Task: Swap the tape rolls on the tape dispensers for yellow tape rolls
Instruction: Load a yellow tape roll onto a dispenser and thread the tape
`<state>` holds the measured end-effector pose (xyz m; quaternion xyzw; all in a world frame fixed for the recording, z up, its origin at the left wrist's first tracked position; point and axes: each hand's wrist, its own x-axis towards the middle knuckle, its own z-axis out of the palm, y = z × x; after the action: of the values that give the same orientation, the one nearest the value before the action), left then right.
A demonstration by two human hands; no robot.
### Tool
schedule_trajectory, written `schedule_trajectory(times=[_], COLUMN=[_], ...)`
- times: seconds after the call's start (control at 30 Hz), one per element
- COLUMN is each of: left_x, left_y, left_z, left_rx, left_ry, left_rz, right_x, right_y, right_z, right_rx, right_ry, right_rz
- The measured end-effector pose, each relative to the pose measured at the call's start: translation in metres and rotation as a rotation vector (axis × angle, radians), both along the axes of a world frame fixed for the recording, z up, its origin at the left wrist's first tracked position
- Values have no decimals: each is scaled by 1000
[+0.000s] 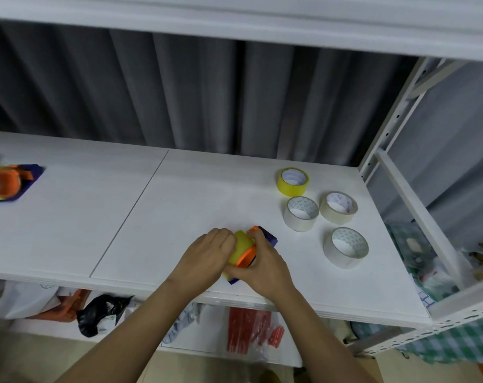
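Yellow tape is seen at the middle of the work, as a roll [241, 246] seated on the orange hub of a purple tape dispenser [268, 234] that lies on the white shelf board [157, 217]. The dispenser is clasped from both sides, with the two hands brought close together around it. The left hand [204, 258] is curled against the roll's left face, its fingers pressed to the yellow side. The right hand [262, 264] is wrapped over the orange part and the near end of the dispenser, the thumb laid along the lower edge; only the purple tip is left showing beyond the fingers.

Beyond the right hand and to its right, four loose rolls are stood flat on the board: a spare yellow roll [293, 182] farthest off, a white roll [301, 214] nearest the hands, a cream roll [338, 208] just beside it, and a second white roll [346, 247] well to the right of the right hand. Far to the left of the left hand, a second dispenser [5, 183] is seen at the frame edge, blurred, with yellow tape carried on its orange hub.
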<state>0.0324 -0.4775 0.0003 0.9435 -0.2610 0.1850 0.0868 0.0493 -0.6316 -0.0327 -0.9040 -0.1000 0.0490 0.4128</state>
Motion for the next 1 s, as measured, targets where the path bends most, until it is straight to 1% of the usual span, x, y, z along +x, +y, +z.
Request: schedule_trajectory(times=[0.17, 0.3, 0.4, 0.47, 0.6, 0.67, 0.73, 0.8, 0.87, 0.93, 1.0], left_x=[-4, -1, 3, 5, 8, 5, 2, -1, -4, -4, -2], left_y=[7, 16, 23, 25, 22, 21, 23, 25, 22, 17, 15], left_z=[-7, -15, -24, -29, -35, -36, -37, -41, -46, -51, -52], left_rx=[-96, -230, -339, -465, -812, -995, -1079, -1073, -986, -826, -753], left_ry=[4, 54, 58, 88, 151, 246, 363, 507, 644, 635, 580], left_rz=[0, 18, 37, 57, 115, 163, 181, 159, 169, 217, 219], right_x=[5, 8, 14, 17, 19, 16, 15, 14, 14, 15, 19], right_y=[0, -1, -4, -5, 0, 3, 5, 8, 11, 8, -4], right_z=[2, 1, 0, 1, 4, 6, 5, 4, 3, 2, 2], right_rx=[34, 75, 139, 157, 104, 53, 24, -10, -38, -39, -11], right_ry=[62, 98, 147, 170, 176, 149, 122, 107, 115, 153, 215], right_rz=[-7, -24, -39, -49, -78, -95, -117, -127, -124, -67, 81])
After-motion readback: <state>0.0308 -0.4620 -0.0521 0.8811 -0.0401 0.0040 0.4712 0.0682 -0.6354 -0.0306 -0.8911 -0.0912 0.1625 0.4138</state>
